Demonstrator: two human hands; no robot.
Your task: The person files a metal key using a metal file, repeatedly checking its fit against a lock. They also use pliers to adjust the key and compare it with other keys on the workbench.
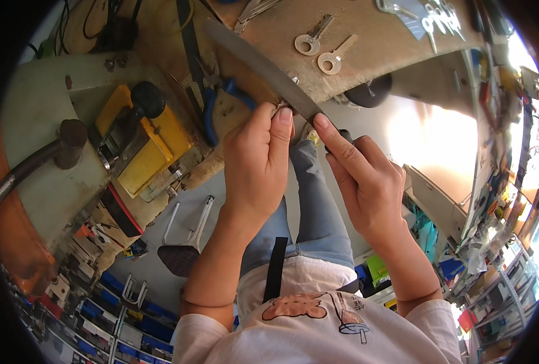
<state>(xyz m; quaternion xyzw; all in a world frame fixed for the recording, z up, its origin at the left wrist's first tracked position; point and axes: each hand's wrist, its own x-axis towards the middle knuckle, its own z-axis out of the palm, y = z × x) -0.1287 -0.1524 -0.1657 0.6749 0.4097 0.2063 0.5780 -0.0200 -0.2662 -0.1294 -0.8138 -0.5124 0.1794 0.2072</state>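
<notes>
A long flat metal file point(263, 70) slants across the bench edge, its far end pointing up and left. My right hand point(366, 173) is closed around its dark handle, with the index finger stretched along the blade. Just left of the file, my left hand point(256, 155) pinches a small metal piece between thumb and forefinger. It looks like a key, mostly hidden by the fingers and file. On the bench beyond lie two key blanks with round heads, one key point(308, 43) left of the other key point(336, 56).
Blue-handled pliers point(212, 109) lie left of my hands. Further left stands a key-cutting machine point(145, 145) with yellow parts, a black knob and a dark lever point(33, 170). Several keys point(442, 21) lie at the far right. A stool point(181, 258) stands below the bench.
</notes>
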